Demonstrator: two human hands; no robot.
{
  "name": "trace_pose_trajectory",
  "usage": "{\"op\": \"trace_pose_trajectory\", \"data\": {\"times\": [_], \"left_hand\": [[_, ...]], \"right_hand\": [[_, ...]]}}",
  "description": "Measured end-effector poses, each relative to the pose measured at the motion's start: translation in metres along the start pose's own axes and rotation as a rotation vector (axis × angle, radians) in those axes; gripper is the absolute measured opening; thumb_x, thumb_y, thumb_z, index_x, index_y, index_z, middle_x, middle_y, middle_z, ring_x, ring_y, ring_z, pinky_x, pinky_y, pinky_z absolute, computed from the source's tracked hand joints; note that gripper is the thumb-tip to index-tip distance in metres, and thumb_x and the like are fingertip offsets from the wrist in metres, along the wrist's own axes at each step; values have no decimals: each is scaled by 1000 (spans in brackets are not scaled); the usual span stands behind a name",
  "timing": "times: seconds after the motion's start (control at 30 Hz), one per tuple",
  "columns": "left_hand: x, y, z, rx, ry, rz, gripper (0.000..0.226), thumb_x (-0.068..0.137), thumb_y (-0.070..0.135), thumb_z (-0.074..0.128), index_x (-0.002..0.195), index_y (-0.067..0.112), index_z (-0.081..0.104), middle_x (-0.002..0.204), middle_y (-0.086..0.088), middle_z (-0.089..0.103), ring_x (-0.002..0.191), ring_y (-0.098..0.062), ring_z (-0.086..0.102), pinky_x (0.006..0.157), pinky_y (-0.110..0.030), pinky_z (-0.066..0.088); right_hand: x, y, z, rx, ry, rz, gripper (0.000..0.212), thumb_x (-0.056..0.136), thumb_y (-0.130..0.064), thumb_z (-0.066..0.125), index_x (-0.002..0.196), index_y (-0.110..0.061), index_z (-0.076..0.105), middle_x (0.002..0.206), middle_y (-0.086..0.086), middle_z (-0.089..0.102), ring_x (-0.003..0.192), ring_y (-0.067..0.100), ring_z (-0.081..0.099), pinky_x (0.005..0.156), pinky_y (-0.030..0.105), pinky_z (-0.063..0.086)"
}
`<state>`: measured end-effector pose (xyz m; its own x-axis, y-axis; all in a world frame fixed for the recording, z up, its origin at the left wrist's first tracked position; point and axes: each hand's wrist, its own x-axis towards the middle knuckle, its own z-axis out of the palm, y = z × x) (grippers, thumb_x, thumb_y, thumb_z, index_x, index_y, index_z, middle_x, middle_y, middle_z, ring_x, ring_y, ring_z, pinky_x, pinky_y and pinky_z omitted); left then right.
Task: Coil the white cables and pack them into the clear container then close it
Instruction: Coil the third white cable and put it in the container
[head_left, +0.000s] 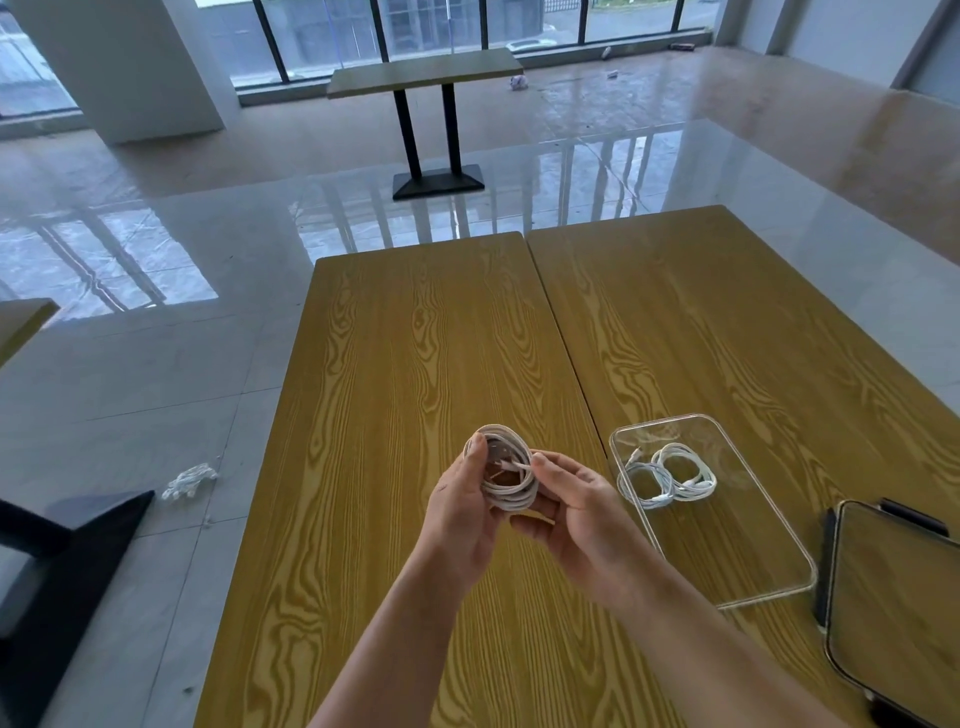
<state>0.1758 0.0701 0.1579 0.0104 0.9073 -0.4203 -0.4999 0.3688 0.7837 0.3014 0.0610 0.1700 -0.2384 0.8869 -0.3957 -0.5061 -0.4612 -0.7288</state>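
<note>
The lid (898, 613) was cut off by the right and bottom edges. Part of the held coil (506, 475) was hidden behind the left hand (460, 512) and the right hand's fingers (558, 475). Its plug ends could not be made out.

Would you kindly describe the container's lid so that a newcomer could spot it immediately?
Start at the right-hand wooden table. Near its front edge lies the clear container, holding a coiled white cable. The lid lies flat just right of it; unlike the open tray, it has dark clip latches at its edges and holds nothing.
</note>
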Motion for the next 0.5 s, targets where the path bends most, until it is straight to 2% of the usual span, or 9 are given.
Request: {"op": "trace_pose_trajectory", "data": {"times": [0.13, 0.23, 0.3, 0.37, 0.43, 0.5], "left_hand": [[10, -4, -1, 48, -14, 40, 23, 100, 14, 53, 113, 0, 64, 98, -15, 73, 84, -20, 70, 70, -28, 57], [13, -8, 6, 108, -55, -10, 22, 95, 7, 60, 115, 0, 61, 94, -13, 74, 79, -16, 71, 65, -24, 57], [15, -11, 12, 145, -81, -34, 23, 92, 3, 63, 115, 2, 60, 92, -12, 75, 79, -17, 72, 66, -24, 58], [19, -15, 19, 185, -104, -56, 28, 90, -1, 65, 117, 5, 61, 93, -13, 74, 82, -19, 71, 71, -28, 59], [24, -21, 26, 237, -109, -66, 28, 89, -1, 67, 115, 9, 65, 94, -14, 72, 84, -22, 69, 78, -32, 58], [30, -28, 35, 273, -94, -62, 26, 88, 0, 68, 112, 11, 67, 92, -14, 71, 85, -24, 67, 80, -35, 55]], "right_hand": [[6, -7, -21, -21, 79, -16, 21, 102, -21, 49, 114, -7, 59, 83, 5, 73, 70, 14, 69, 61, 30, 52], [10, -13, -39, 8, 109, -5, 22, 104, -21, 46, 114, -6, 58, 80, 5, 72, 67, 13, 69, 58, 29, 53], [11, -17, -48, 63, 112, 10, 25, 104, -21, 45, 118, -3, 57, 83, 9, 71, 70, 16, 70, 58, 30, 56], [12, -22, -58, 144, 103, 31, 25, 105, -22, 45, 117, -3, 56, 83, 10, 71, 74, 19, 71, 67, 34, 57], [11, -26, -67, 223, 103, 69, 26, 104, -23, 45, 111, -2, 58, 76, 8, 70, 69, 18, 70, 75, 36, 53], [11, -29, -78, 274, 107, 108, 31, 104, -26, 45, 100, -3, 65, 72, 7, 70, 65, 17, 70, 77, 37, 48]]}}
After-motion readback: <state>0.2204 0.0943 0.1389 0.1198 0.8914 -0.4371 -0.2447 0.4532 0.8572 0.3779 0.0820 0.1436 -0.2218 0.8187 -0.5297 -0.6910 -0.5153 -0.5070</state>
